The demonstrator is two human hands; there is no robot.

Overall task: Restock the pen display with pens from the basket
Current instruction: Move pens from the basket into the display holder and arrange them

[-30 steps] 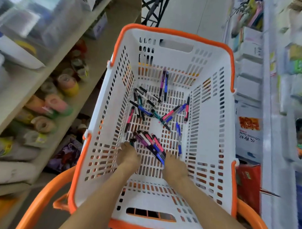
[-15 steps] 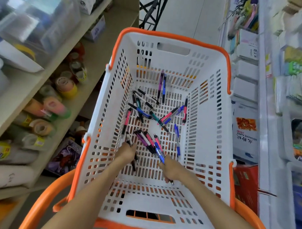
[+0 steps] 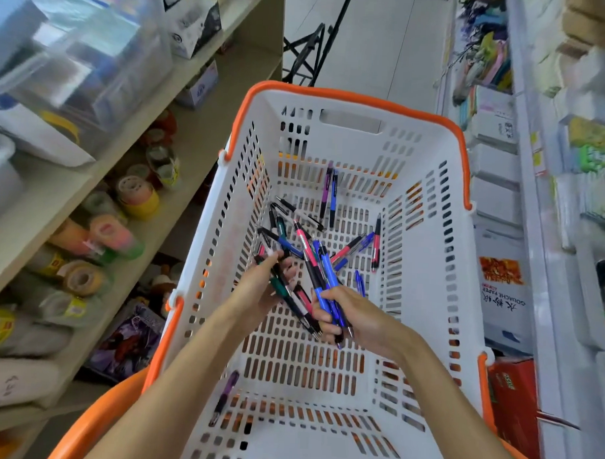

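A white basket with an orange rim fills the middle of the head view. Loose pens in blue, pink, purple and black lie scattered on its slotted floor. My right hand grips a bunch of blue and pink pens that stick up out of the fist. My left hand holds a few dark and green pens across its curled fingers. One purple pen lies alone near the basket's front left. The pen display cannot be made out.
A wooden shelf unit on the left carries tape rolls and clear plastic boxes. White shelving with stationery and paper packs runs along the right. A tiled aisle floor lies beyond the basket, with a black metal stand on it.
Both hands have lifted off the basket floor, each bringing up a bunch of pens. A purple pen now lies near the basket's front left. The view has tilted slightly.
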